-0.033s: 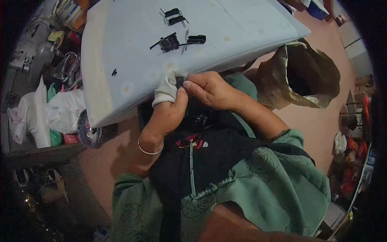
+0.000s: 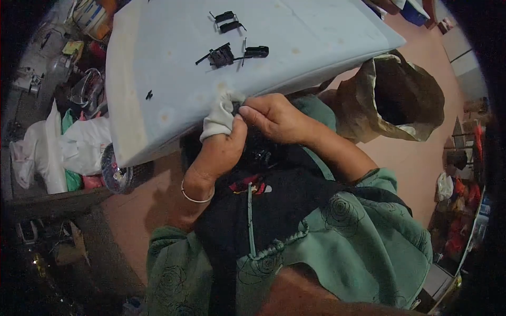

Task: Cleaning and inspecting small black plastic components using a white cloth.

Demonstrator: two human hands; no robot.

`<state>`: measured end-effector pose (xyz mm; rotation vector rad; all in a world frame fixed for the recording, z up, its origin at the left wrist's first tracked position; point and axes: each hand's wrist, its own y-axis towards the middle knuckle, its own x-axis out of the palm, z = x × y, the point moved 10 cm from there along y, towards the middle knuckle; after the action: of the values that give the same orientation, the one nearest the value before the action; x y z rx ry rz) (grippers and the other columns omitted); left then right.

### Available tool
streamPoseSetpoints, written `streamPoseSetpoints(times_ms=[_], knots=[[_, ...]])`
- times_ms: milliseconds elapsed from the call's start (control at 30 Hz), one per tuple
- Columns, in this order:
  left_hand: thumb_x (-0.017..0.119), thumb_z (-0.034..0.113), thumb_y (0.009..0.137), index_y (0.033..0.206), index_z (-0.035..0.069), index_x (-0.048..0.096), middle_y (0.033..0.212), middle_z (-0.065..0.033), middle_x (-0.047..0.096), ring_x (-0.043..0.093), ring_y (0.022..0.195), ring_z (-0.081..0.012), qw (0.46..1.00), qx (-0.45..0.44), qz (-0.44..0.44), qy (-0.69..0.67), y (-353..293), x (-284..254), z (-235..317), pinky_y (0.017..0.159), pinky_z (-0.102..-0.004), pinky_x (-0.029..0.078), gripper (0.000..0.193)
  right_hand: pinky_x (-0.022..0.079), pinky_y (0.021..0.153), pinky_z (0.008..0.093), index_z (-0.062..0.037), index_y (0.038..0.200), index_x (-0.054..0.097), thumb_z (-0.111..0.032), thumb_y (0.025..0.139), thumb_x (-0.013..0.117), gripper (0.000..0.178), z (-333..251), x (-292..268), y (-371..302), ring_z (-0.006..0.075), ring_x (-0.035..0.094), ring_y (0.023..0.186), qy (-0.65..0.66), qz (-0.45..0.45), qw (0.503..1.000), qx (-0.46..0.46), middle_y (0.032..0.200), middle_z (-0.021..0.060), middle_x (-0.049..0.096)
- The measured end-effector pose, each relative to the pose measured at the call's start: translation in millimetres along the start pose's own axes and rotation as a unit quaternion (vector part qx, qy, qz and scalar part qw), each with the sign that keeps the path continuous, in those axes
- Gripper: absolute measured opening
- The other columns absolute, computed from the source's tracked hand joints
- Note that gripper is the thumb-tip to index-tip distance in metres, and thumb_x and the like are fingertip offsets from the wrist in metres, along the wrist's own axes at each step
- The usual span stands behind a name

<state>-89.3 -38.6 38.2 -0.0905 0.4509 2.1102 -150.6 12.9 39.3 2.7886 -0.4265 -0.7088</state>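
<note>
My left hand (image 2: 220, 150) is closed at the near edge of a pale-covered table (image 2: 195, 68), its fingers wrapped in a white cloth or glove (image 2: 217, 122). My right hand (image 2: 279, 120) meets it there in a pinch. Between the fingertips of both hands is a small black part (image 2: 236, 108), mostly hidden, so its exact shape cannot be made out. Beyond the hands lie several black plastic pieces with thin arms: a pair of linked pieces (image 2: 227, 22), a blocky piece (image 2: 220, 56) and an oblong one (image 2: 256, 51). A tiny black bit (image 2: 149, 95) rests farther left.
An open brown sack (image 2: 363, 105) stands right of the table. White plastic bags (image 2: 81, 145) and a round metallic object (image 2: 116, 171) crowd the left side. Shelves with mixed goods (image 2: 461, 210) line the far right. Dark cloth covers my lap beneath the hands.
My left hand and its white wrapping have shifted very slightly. My right hand and the black pieces on the table look the same.
</note>
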Motion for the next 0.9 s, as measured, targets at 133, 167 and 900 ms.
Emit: streamPoseSetpoints(times_ms=[133, 167, 900], knots=[[0.043, 0.0, 0.076, 0.103, -0.003, 0.044, 0.086, -0.0169, 0.053, 0.054, 0.081, -0.0287, 0.991, 0.065, 0.009, 0.12, -2.9, 4.0, 12.1, 0.075, -0.0357, 0.043, 0.027, 0.038, 0.052, 0.0361, -0.0001, 0.077, 0.053, -0.021, 0.087, 0.048, 0.024, 4.5, 2.8, -1.9, 0.029, 0.037, 0.052, 0.026, 0.037, 0.999, -0.002, 0.062, 0.0208, 0.047], [0.044, 0.001, 0.076, 0.103, -0.003, 0.044, 0.088, -0.019, 0.053, 0.055, 0.081, -0.0305, 0.986, 0.065, 0.021, 0.153, -4.4, 2.4, 12.2, 0.075, -0.0357, 0.043, 0.027, 0.039, 0.052, 0.0361, -0.0003, 0.077, 0.053, -0.021, 0.087, 0.048, 0.023, 6.5, 2.9, -1.8, 0.0284, 0.038, 0.052, 0.036, 0.048, 0.998, -0.003, 0.063, 0.0214, 0.048], [0.053, 0.008, 0.084, 0.11, 0.0, 0.051, 0.092, -0.0059, 0.058, 0.052, 0.08, -0.0083, 0.994, -0.052, -0.038, 0.087, 6.6, -20.8, 13.1, 0.068, -0.0207, 0.043, 0.027, 0.042, 0.058, 0.039, -0.0019, 0.094, 0.05, -0.015, 0.076, 0.06, 0.024, -14.1, -35.6, 2.6, 0.0347, 0.054, 0.066, -0.208, -0.039, 0.977, -0.028, 0.07, 0.0174, 0.055]])
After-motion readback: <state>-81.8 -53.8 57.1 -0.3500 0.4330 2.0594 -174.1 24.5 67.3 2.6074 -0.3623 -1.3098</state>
